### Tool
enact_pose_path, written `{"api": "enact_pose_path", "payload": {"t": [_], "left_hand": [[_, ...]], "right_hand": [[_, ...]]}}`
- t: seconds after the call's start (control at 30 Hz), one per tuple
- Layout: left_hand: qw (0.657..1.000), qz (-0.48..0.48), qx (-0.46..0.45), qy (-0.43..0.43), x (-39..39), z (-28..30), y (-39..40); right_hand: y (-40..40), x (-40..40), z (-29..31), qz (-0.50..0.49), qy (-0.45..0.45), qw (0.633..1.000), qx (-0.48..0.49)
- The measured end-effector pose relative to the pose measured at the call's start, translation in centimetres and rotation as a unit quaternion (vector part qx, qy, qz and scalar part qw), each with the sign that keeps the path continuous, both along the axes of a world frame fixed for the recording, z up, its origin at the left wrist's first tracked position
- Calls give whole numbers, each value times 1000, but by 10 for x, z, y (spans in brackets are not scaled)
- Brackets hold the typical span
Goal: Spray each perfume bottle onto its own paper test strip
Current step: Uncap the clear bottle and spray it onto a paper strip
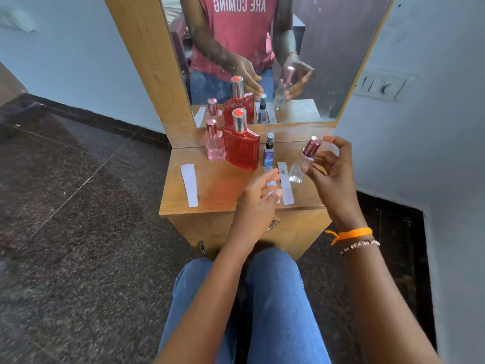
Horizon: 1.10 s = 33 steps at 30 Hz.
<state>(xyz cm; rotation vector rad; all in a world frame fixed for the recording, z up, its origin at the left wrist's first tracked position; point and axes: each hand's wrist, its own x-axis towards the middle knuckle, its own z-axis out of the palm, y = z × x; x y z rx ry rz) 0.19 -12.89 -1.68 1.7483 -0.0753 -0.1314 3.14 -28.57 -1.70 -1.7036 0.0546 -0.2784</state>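
Wooden dresser top (217,185) carries strips and bottles, while right hand (331,169) pinches a small clear glass bottle (301,164) above the right paper strip (286,187), light, slippery, breakable, best gripped mid-body; left hand (258,191) hovers spread, empty

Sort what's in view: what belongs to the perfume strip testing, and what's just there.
Job:
clear bottle, in right hand
pink bottle
red bottle
blue bottle
left strip
right strip
middle strip, partly under left hand

Just there:
mirror
wall switch panel
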Motion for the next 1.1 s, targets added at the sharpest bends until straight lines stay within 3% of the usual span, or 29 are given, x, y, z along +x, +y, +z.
{"api": "enact_pose_path", "payload": {"t": [0.4, 0.5, 0.6, 0.7, 1.1], "left_hand": [[999, 46, 24, 15, 11, -7, 14], [983, 28, 162, -75, 12, -8, 6], [928, -4, 334, -162, 12, -13, -6], [894, -33, 407, -183, 11, -18, -13], [912, -63, 362, -184, 17, -26, -10]], "right_hand": [[18, 47, 0, 37, -16, 998, -52], [16, 50, 2, 26, -30, 998, -43], [15, 51, 4, 25, -30, 999, -36], [17, 50, 4, 30, -33, 998, -36], [12, 47, 3, 45, -46, 997, -38]]}}
